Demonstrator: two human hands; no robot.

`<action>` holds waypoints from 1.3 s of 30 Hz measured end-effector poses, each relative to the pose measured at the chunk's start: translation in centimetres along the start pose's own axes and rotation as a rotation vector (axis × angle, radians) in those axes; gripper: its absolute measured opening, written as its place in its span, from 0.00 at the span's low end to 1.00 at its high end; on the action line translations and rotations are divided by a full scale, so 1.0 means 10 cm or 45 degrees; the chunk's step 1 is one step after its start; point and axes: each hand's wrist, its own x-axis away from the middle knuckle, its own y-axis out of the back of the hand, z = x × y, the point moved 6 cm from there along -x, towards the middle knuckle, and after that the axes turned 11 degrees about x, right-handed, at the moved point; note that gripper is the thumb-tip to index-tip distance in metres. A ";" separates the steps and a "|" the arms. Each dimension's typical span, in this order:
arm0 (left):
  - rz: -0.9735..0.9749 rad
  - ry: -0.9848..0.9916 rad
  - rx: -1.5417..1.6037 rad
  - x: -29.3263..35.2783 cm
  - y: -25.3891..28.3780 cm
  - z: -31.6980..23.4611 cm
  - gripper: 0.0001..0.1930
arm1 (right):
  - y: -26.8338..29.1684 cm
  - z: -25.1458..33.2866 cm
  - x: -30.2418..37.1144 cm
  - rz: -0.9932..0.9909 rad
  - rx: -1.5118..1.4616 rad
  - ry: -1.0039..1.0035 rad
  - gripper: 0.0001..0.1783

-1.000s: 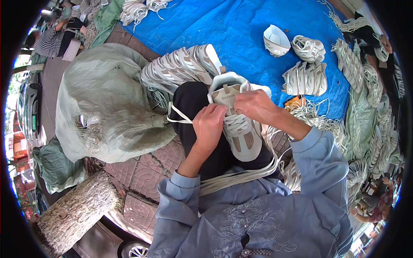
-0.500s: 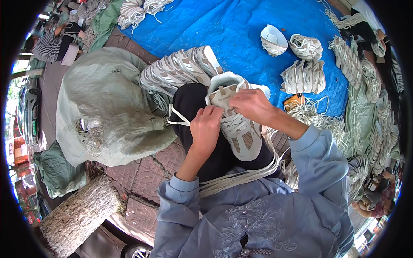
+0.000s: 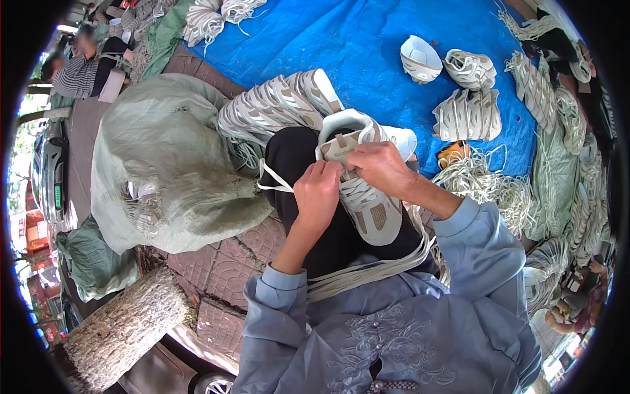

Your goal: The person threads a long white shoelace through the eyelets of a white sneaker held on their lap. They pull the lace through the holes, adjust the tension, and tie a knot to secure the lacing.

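Observation:
A white and beige sneaker upper (image 3: 375, 220) rests on my lap over dark trousers, toe toward me. White lace crosses its front in several rows. My left hand (image 3: 317, 192) is closed in a pinch at the left edge of the lacing, gripping a white shoelace (image 3: 277, 180) whose loose end sticks out to the left. Close beside it, my right hand (image 3: 379, 169) has its fingers pressed together at the base of the tongue (image 3: 340, 148); what they pinch is hidden. A bundle of loose laces (image 3: 367, 279) lies across my lap.
A nested row of shoe uppers (image 3: 279, 105) lies beyond my left hand, next to a large pale sack (image 3: 167, 164). More uppers (image 3: 467, 115) sit on a blue tarp (image 3: 367, 46). A lace pile (image 3: 489, 187) is at right. A stone block (image 3: 125, 328) lies lower left.
My right hand has come slightly down the tongue, toward my left hand. My left hand stays at the lacing with the shoelace. The whole view has shifted a little.

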 end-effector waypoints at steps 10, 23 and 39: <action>0.073 -0.054 -0.216 0.04 -0.04 -0.07 0.08 | 0.04 -0.02 0.12 -0.008 -0.192 -0.198 0.07; 0.353 -0.021 -0.019 -0.13 -0.09 -0.04 0.05 | 0.12 0.02 0.19 -0.137 0.169 -0.224 0.07; 0.034 -0.041 -0.004 -0.05 -0.08 -0.06 0.11 | 0.15 -0.03 0.22 -0.208 0.085 -0.309 0.10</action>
